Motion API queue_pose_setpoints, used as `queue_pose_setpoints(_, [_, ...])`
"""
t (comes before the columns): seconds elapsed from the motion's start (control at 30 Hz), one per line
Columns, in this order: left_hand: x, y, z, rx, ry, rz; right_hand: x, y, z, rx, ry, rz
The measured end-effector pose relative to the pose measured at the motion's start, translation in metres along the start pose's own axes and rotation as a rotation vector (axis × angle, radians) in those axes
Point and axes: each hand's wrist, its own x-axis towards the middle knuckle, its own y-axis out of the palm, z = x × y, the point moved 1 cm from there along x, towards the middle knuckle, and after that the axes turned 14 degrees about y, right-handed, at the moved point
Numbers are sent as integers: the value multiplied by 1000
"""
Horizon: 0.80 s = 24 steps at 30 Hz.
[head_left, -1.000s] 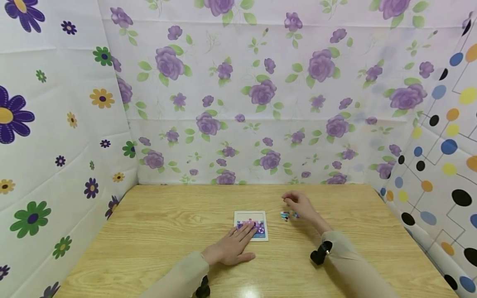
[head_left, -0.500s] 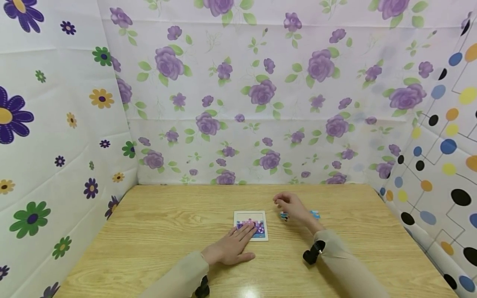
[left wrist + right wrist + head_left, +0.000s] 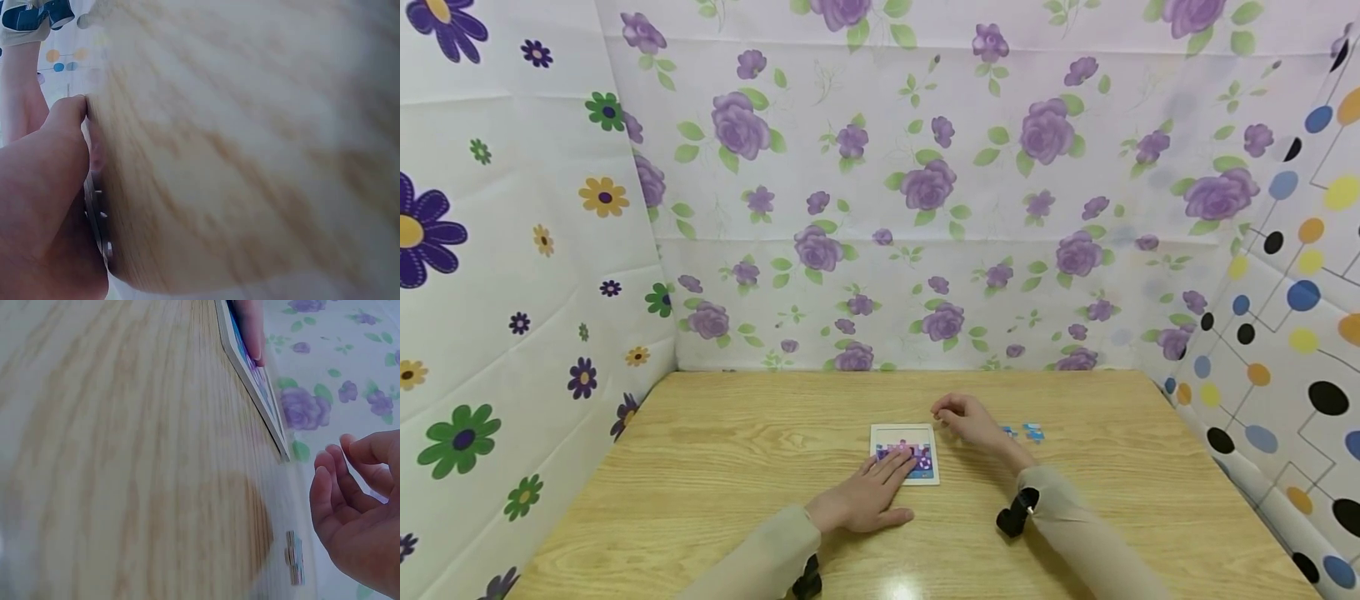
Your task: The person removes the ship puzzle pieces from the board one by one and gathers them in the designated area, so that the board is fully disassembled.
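Note:
A small jigsaw puzzle (image 3: 926,461) in a white tray (image 3: 937,442) lies mid-table, its lower part filled with purple and blue pieces and its upper part pale. My left hand (image 3: 868,496) rests flat across the lower left of it with straight fingers. Just right of the tray's upper corner, my right hand (image 3: 973,423) hovers with loosely bent fingers. In the right wrist view nothing shows between those fingers, and a loose puzzle piece (image 3: 295,557) lies on the table below. Two blue puzzle pieces (image 3: 1033,432) are visible right of that hand; others may be hidden under it.
The wooden table (image 3: 737,433) ends at a rose-patterned cloth (image 3: 887,292) behind it. Patterned cloths also hang at left and right. A black wrist camera (image 3: 1018,512) is strapped to the right sleeve, and another sits on the left.
My right hand has moved left from above the loose pieces toward the tray, uncovering the blue pieces at right and covering those nearer the tray. My left hand has stayed still.

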Motion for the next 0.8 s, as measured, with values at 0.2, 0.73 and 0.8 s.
queue_pose_setpoints(0.2, [-1,4,4,-2,19,-12,2,8,6,13,4,9])
queue_pose_setpoints(0.73, [1,-3,5,20,17,43,12,31,14,35,-23,111])
queue_pose_setpoints(0.8, [1,-5,5,21,16,50,11,34,16,46,-22,127])
